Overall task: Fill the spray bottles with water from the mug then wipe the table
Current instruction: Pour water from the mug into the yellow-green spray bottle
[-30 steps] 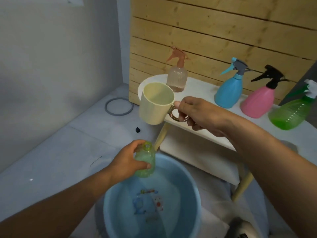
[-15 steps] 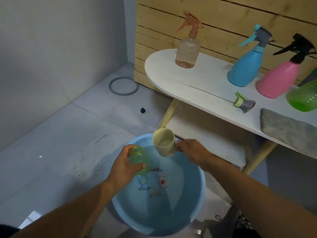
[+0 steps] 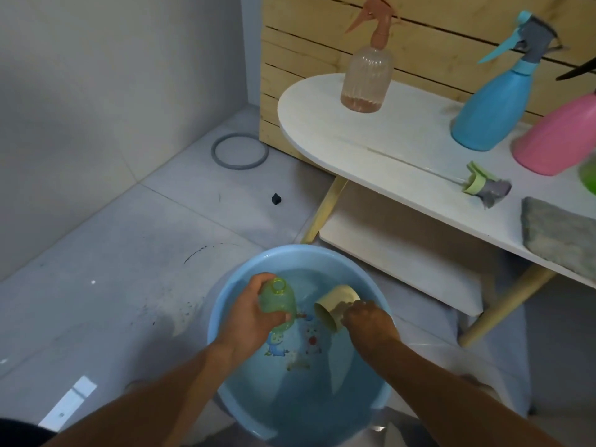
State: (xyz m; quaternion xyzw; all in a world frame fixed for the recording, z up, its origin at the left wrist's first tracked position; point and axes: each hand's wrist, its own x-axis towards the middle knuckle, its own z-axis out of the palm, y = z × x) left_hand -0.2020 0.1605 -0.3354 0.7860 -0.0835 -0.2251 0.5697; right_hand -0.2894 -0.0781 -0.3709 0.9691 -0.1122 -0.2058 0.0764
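Observation:
My left hand (image 3: pixel 250 312) grips an uncapped light-green spray bottle (image 3: pixel 278 300) over a blue basin (image 3: pixel 225 291) of water on the floor. My right hand (image 3: pixel 367 319) holds the cream mug (image 3: pixel 333 304) by its handle, tipped on its side with its mouth toward the bottle, down at the water. The green bottle's spray head (image 3: pixel 483 185) lies on the white table (image 3: pixel 403 150). On the table stand a clear bottle with an orange sprayer (image 3: pixel 367 79), a blue bottle (image 3: pixel 493 108) and a pink bottle (image 3: pixel 554 140). A grey cloth (image 3: pixel 561 237) lies at the table's right.
A wooden slat panel (image 3: pixel 322 43) backs the table. A lower shelf (image 3: pixel 403 253) and slanted wooden legs (image 3: pixel 325 211) sit right of the basin. A grey ring (image 3: pixel 240 151) and a small black object (image 3: pixel 276 199) lie on the tiled floor. A green bottle (image 3: pixel 588 175) shows at the right edge.
My right hand lowered the mug from table height into the basin and tipped it sideways. My left hand kept the green bottle over the basin. My view dropped toward the floor.

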